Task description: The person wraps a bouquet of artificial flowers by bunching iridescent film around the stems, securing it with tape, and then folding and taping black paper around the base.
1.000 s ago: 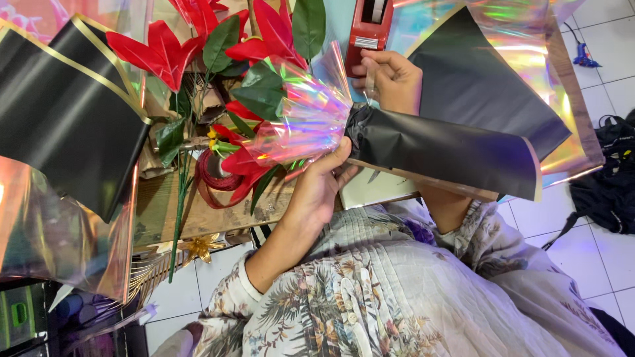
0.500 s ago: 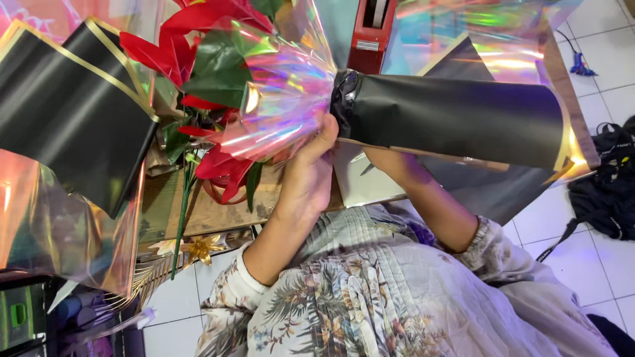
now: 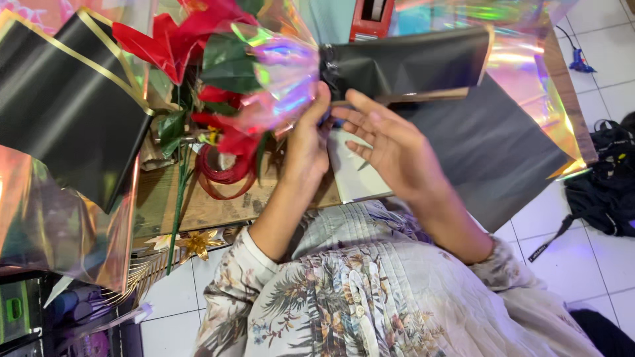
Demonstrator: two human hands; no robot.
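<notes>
the left hand (image 3: 305,142) has its fingers closed around the neck of a bouquet, right where the crinkled iridescent cellophane wrap (image 3: 286,82) meets the rolled black paper sleeve (image 3: 410,63); the bouquet lies sideways above the counter, gripped at that joint. beyond those fingers, on the side away from the other hand, the red fabric flowers with dark green leaves (image 3: 198,46) spread out of the cellophane. the right hand (image 3: 390,149) hangs just beside the left, palm showing and fingers spread open, gripping nothing; its fingertips reach toward the same neck of the bouquet, just under the near edge of the black sleeve, and whether they touch it cannot be told. the sleeve runs away from the fingers over a flat sheet of black paper (image 3: 503,152) that lies on a holographic film sheet (image 3: 555,112). below the left fingers, on the wooden counter (image 3: 198,208), lies a coil of red ribbon (image 3: 221,172), close to the wrist. farther off on that side stands a folded black sheet with gold edging (image 3: 73,112). a red tape dispenser (image 3: 370,16) sits beyond the sleeve, well apart from both hands.
</notes>
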